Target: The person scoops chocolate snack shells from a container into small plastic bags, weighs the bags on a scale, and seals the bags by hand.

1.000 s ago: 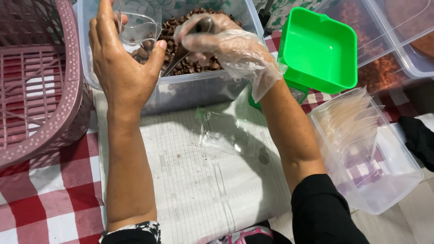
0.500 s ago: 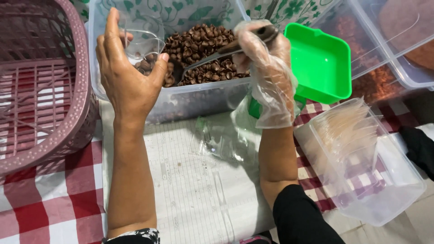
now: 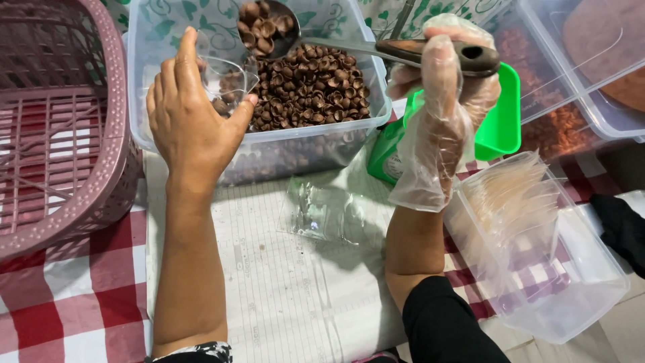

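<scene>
Overhead: right hand (image 3: 447, 101), inside a thin clear glove, closed around the wooden handle of a metal spoon (image 3: 322, 40), its bowl heaped with brown shells above the clear tub (image 3: 316, 144). Left hand (image 3: 191, 124), bare, fingers (image 3: 185, 57) curled on 1 small clear cup (image 3: 228, 77), tilted at the tub's left end, just beside the spoon's bowl.

A home or small-shop snack-packing spot: a desk under a red-and-white checked cloth (image 3: 60, 323), a clear tub of brown ring snacks (image 3: 302, 87) at 12 o'clock, more lidded tubs (image 3: 591, 87) at 2 o'clock, a pink basket (image 3: 107, 175) at 9 o'clock, stacked clear bags (image 3: 510, 202) at 3 o'clock.
</scene>
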